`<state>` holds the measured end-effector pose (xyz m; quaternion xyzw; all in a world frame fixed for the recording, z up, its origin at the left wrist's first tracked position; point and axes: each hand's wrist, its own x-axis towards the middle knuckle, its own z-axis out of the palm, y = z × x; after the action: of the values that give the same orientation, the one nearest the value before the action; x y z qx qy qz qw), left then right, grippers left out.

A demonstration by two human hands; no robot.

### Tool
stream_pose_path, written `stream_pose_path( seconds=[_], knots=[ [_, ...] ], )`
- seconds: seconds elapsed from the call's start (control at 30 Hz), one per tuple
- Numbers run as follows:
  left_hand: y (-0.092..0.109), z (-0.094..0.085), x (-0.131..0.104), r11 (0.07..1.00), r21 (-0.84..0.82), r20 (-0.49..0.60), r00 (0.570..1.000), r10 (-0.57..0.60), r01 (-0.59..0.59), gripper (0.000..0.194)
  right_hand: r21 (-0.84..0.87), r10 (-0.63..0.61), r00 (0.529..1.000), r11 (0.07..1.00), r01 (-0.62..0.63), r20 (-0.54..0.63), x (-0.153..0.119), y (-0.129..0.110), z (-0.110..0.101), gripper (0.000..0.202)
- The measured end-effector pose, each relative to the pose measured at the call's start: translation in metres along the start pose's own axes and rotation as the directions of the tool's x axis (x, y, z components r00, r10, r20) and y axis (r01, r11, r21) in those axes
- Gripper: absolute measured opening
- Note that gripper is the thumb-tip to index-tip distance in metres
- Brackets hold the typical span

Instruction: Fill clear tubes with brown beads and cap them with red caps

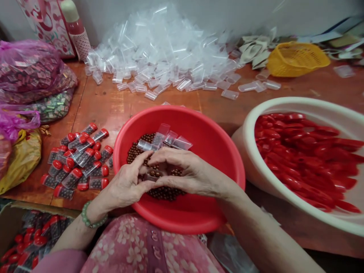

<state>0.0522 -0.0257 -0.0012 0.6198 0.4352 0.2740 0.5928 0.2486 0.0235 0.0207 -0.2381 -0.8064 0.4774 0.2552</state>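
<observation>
Table (98, 100) carries a red basin (214, 161), front and center. See-through purple bag (14, 47) at far left. Left hand (127, 182) and right hand (192, 170) both over the basin, fingers curled, tips about meeting, loose ring around one clear tube (153, 177). Can't tell which hand actually grips it. Small packets (34, 74) inside the bag: any print too small to read. Brown balls (167, 193) in the tube and loose beneath it.
</observation>
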Motion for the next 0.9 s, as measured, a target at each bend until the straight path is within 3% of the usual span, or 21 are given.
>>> stream_pose_path(
  seconds=[0.07,0.17,0.3,0.43,0.57,0.73,0.9],
  knots=[
    [-0.001,0.000,0.000,1.000,0.010,-0.009,1.000,-0.016,0.016,0.070,0.001,-0.010,1.000,1.000,0.010,0.001,0.000,0.001,0.001,0.013],
    [-0.002,0.000,0.002,0.999,-0.038,-0.048,0.998,-0.037,0.035,0.070,0.015,0.048,0.997,0.999,-0.047,-0.058,-0.005,0.007,0.002,0.017],
    [-0.001,0.001,0.008,0.983,-0.183,-0.108,0.993,-0.038,0.018,0.053,0.042,0.114,0.986,0.993,-0.110,-0.124,-0.014,0.014,0.000,0.023],
    [-0.001,0.000,0.011,0.969,-0.247,-0.063,0.997,-0.032,0.016,0.041,-0.001,0.103,0.983,0.995,-0.105,-0.154,-0.011,0.013,-0.001,0.018],
    [-0.004,-0.002,0.012,0.969,-0.245,-0.048,0.999,0.012,-0.024,0.046,-0.119,-0.007,0.999,0.993,0.001,-0.047,0.003,0.005,-0.002,0.016],
    [-0.003,-0.005,0.014,0.973,-0.226,-0.009,0.999,0.045,-0.046,0.049,-0.116,-0.041,0.997,0.992,0.048,0.062,0.016,-0.001,-0.005,0.011],
    [-0.005,-0.007,0.017,0.969,-0.247,0.042,0.998,0.038,-0.026,0.050,-0.062,0.077,0.985,0.996,-0.068,0.156,0.015,0.002,-0.006,0.009]
  ],
)
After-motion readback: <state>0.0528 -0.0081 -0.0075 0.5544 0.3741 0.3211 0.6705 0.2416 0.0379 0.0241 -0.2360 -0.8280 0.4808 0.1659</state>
